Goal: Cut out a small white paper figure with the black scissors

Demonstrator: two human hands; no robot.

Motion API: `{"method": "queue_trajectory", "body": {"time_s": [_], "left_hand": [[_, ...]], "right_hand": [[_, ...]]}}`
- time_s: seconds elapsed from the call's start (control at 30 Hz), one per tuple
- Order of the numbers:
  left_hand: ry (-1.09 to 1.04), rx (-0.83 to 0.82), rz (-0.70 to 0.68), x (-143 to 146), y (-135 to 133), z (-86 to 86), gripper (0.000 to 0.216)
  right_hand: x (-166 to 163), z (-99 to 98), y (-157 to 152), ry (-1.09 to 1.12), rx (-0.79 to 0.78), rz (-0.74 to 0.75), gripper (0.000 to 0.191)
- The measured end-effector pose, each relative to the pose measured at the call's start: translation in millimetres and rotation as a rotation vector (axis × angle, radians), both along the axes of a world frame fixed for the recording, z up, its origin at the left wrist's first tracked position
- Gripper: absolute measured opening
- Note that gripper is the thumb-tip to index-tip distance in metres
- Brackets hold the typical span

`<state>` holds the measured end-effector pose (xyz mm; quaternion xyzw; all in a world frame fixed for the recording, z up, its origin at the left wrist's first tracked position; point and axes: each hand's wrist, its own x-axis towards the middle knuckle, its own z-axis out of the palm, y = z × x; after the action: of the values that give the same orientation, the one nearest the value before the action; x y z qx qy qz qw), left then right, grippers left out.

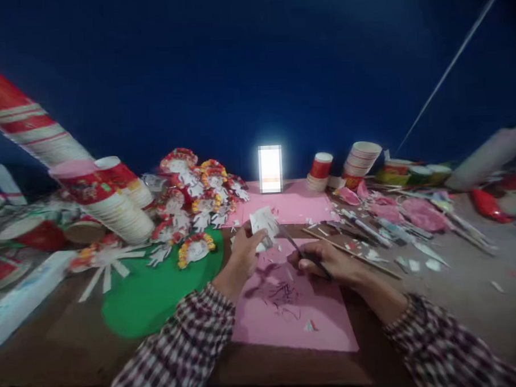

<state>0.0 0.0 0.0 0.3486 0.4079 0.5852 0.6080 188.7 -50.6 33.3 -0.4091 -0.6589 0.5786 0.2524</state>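
My left hand (pixel 242 257) pinches a small white piece of paper (pixel 262 222) above a pink sheet (pixel 327 327). In my right hand (pixel 329 260) is a pair of dark scissors (pixel 295 246), its blades pointing up and left at the paper's right edge. Whether the blades touch the paper is too blurred to tell. Dark scribbled lines or thin scraps show on the pink sheet below, along with a small white and red scrap (pixel 310 326).
Left of my hands, cup-and-paper figures (pixel 196 250) stand on and behind a green round mat (pixel 160 300). Stacked paper cups (pixel 117 211) lean farther left. A bright screen (pixel 270 169) stands at the back. Pens, scraps and pink pieces (pixel 425 213) litter the right side.
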Motion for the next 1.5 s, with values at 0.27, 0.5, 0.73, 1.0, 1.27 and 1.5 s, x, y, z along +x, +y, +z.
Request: {"method": "queue_trajectory", "body": {"time_s": [0.27, 0.5, 0.73, 1.0, 1.27, 1.5], "left_hand": [[-0.053, 0.017, 0.008, -5, 0, -0.8, 0.044], [-0.094, -0.027, 0.009, -5, -5, 7.1, 0.042], [-0.274, -0.154, 0.083, -4, -5, 11.9, 0.03], [-0.263, -0.164, 0.039, -2, -7, 11.3, 0.025], [-0.155, -0.16, -0.128, 12, -27, 17.0, 0.033], [-0.137, -0.139, -0.169, 12, -28, 20.4, 0.033]], "right_hand": [[4, -6.4, 1, -0.038, -0.084, 0.057, 0.04], [5, -6.6, 2, -0.059, -0.007, 0.052, 0.044], [3, -8.0, 2, -0.047, 0.002, 0.06, 0.04], [4, -18.8, 3, -0.004, -0.02, 0.077, 0.038], [4, -19.5, 4, -0.003, 0.007, 0.061, 0.042], [3, -14.7, 3, -0.004, 0.02, 0.061, 0.048]]}}
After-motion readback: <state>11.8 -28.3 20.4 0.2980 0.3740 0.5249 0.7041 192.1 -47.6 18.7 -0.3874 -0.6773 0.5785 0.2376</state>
